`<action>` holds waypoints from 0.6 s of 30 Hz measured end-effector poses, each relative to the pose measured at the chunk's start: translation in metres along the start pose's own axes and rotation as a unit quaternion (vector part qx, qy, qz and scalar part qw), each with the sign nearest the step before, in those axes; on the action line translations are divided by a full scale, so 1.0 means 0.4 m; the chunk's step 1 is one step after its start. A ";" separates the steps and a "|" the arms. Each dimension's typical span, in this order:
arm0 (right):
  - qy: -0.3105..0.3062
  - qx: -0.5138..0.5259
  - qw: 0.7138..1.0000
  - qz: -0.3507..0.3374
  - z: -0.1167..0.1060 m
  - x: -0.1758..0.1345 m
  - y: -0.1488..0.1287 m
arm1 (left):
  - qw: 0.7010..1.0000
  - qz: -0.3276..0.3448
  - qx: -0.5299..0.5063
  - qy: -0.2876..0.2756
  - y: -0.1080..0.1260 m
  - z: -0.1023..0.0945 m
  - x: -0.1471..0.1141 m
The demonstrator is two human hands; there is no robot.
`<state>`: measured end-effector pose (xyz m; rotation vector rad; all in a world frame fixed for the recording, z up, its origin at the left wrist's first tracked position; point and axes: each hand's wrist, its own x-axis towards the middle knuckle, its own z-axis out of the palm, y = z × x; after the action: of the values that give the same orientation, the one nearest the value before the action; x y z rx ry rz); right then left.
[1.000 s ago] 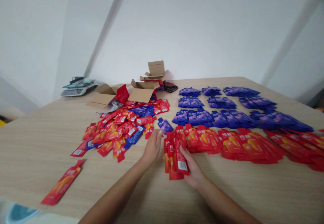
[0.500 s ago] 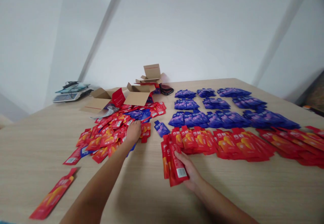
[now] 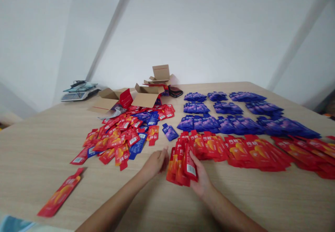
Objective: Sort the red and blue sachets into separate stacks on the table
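My right hand (image 3: 202, 181) grips a fanned bunch of red pouches (image 3: 180, 165), thumb on the front one, whose barcode faces me. Just left of that bunch is my left hand (image 3: 157, 162), its fingers curled together with no pouch visible in them. Beyond it lies a loose heap of red and blue pouches (image 3: 112, 139). A single blue pouch (image 3: 169, 132) rests flat between the heap and the bunch. Overlapping red pouches (image 3: 235, 148) form a row to the right, behind and beside my right hand.
Grouped blue pouches (image 3: 204, 123) lie in rows at the right. Open cardboard boxes (image 3: 146, 99) stand behind the heap, near a scale (image 3: 78, 95) at the back left. One red pouch (image 3: 61, 193) lies apart at the front left of the table (image 3: 104, 193).
My left hand has moved from the heap, right and towards me, to beside the bunch. The bunch in my right hand looks more spread out. The view has shifted slightly.
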<state>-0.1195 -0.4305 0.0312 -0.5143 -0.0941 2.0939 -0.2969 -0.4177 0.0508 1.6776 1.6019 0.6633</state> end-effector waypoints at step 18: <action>0.010 -0.127 0.981 -0.147 0.014 -0.023 -0.023 | 0.946 0.036 0.250 0.201 -0.121 -0.135 0.211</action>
<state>-0.1102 -0.4322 0.0415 -0.6326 -0.4052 1.7956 -0.3606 -0.3277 0.0372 2.0667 2.1424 0.7087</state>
